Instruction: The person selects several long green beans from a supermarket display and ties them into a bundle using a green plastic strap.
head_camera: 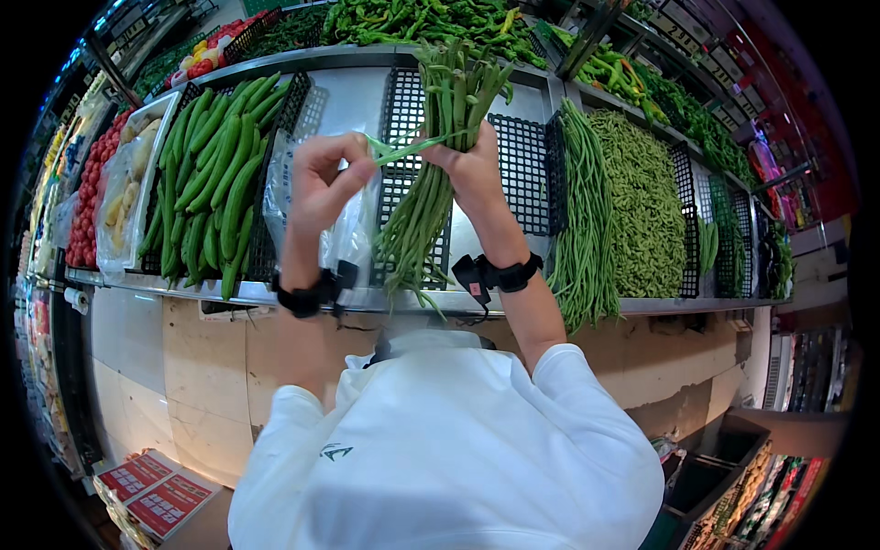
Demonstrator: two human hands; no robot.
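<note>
My right hand (474, 172) is wrapped around a bundle of long green beans (423, 213), held upright above the display. Its thick ends fan out at the top, while thin ends hang down toward the stand's front edge. Between thumb and fingers, my left hand (333, 175) pinches a green plastic tie (405, 151). That strip runs taut from the left hand to the bundle, crossing it just by my right thumb. Whether the tie is knotted, I cannot tell. Black straps with small devices sit on both wrists.
Left of my hands is a crate of luffa-like green gourds (220, 172), with clear plastic bags (350, 227) beside it. Black mesh crates (519, 172) lie behind the bundle. To the right are long beans (584, 227) and short green pods (643, 206). Green peppers (385, 24) fill the back.
</note>
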